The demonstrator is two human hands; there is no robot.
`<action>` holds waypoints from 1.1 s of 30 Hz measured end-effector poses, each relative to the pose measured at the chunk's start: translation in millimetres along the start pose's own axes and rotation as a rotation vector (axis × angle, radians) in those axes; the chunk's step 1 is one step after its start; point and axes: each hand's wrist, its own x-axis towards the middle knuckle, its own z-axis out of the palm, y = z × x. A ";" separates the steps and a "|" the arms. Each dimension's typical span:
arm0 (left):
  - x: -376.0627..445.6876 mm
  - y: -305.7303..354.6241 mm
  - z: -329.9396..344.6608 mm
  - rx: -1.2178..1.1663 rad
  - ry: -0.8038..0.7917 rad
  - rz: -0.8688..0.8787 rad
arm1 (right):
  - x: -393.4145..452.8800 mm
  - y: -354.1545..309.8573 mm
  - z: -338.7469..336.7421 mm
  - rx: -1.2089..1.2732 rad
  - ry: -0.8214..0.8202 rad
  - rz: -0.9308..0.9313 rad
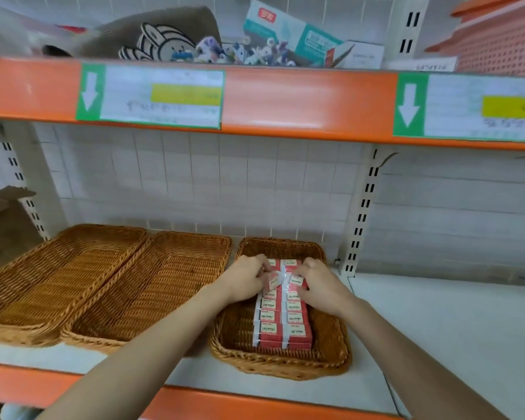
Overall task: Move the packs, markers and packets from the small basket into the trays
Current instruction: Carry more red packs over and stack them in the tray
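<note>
While both arms reach in from the bottom of the frame, the two hands meet over the small basket (281,363) in the lower centre, which stands on the white shelf (443,325). Inside it lies a block of red and white packs (282,321), arranged in two columns and wrapped in clear film, marked "2B". The left hand (246,278) has its fingers (262,275) curled around one loose small pack (274,280) at the far end of the block. The right hand (319,283) is just beside it, its fingers curled on another small pack (296,281) at the top of the right column. To the left of the basket, two large wicker trays (152,286) stand side by side, touching each other, and nothing lies in them. Above, in the upper part of the frame, an orange shelf edge (309,98) carries two price labels (152,97) with green arrows. On that upper shelf there are a brown cloth item, small colourful toys, and a teal and white box (288,31). A pink plastic basket (497,37) is in the upper right corner
</note>
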 end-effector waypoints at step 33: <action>-5.5 2.6 -1.1 0.368 -0.063 0.150 | 0.2 5.2 5.5 -0.026 0.104 0.015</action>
